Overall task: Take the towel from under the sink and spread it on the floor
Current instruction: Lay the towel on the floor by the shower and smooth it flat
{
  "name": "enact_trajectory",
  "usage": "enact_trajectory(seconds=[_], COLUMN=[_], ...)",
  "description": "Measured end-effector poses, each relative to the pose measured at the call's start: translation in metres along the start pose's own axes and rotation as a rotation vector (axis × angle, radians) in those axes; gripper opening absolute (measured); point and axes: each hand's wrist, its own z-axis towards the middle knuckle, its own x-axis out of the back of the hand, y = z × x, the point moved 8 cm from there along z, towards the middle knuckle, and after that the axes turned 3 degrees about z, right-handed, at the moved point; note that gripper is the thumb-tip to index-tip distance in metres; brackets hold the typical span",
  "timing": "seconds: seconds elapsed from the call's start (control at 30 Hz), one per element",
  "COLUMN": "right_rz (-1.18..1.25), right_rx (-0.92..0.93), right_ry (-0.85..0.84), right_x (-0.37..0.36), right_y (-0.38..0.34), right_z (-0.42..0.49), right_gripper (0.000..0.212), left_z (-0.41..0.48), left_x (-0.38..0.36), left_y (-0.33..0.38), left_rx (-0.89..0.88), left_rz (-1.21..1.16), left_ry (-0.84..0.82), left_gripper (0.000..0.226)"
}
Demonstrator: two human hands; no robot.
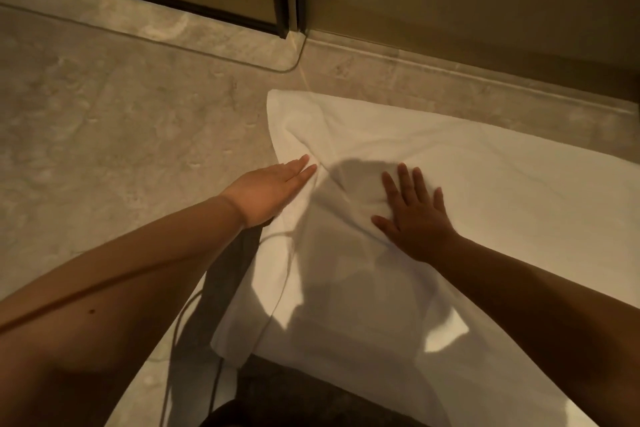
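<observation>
1. I'm on the head view, and the white rectangular cloth towel (485, 184) is down on the beige marbled stone floor (121, 132). It fills the centre and right of the frame, with its far corner near the pale stone kerb (450, 80).
2. Neither hand is gripping anything. The left hand (273, 191) lies flat with its fingers straight and together, fingertips on the towel's left edge. The right hand (415, 215) is palm down with fingers spread wide, pressing the cloth at mid-frame.
3. First risk, as I read it: a raised ridge of cloth runs between the two hands. Pressing straight down would set it as a crease rather than smooth it out.
4. Second risk: the floor looks smooth. A sideways push from one hand without the other anchoring could slide the whole towel instead of flattening it.
5. Third risk: a thin dark cord (277, 305) crosses the towel's lower-left part. A sweep of the left forearm might catch it and drag the edge.
6. Fourth risk: a push toward the upper frame could ride the far corner up onto the kerb.
7. On looks, the towel is plain white, soft and thin-looking, and mostly flat on the right. It is folded and wrinkled near the upper-left corner, and shadowed across the lower half.
</observation>
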Motion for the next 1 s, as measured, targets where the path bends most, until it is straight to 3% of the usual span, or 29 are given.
enact_trajectory(seconds=[0.13,0.47,0.6,0.73,0.8,0.9,1.0], right_rz=[-0.005,-0.009,0.002,0.03,0.034,0.065,0.06], right_rx=[0.0,-0.006,-0.006,0.005,0.019,0.013,-0.056], right_ry=[-0.01,-0.026,-0.025,-0.023,-0.007,0.074,0.098], right_x=[-0.001,0.001,0.003,0.005,0.006,0.009,0.005], right_y=[0.0,0.001,0.003,0.005,0.003,0.002,0.009], right_z=[0.0,0.002,0.004,0.006,0.006,0.0,-0.004], right_gripper=[0.079,0.079,0.079,0.08,0.08,0.082,0.085], left_z=[-0.005,-0.004,-0.004,-0.006,-0.008,-0.001,0.009], left_x=[-0.001,0.008,0.013,0.005,0.006,0.001,-0.019], left_y=[-0.012,-0.045,-0.052,-0.057,-0.055,-0.02,0.012], left_rx=[0.055,0.119,0.203,0.236,0.262,0.058,-0.037], left_rz=[-0.061,0.092,0.082,0.289,0.324,0.281,0.203], left_ry=[0.024,0.02,0.048,-0.043,0.006,0.097,0.016], left_gripper=[0.068,0.051,0.065,0.078,0.078,0.075,0.079])
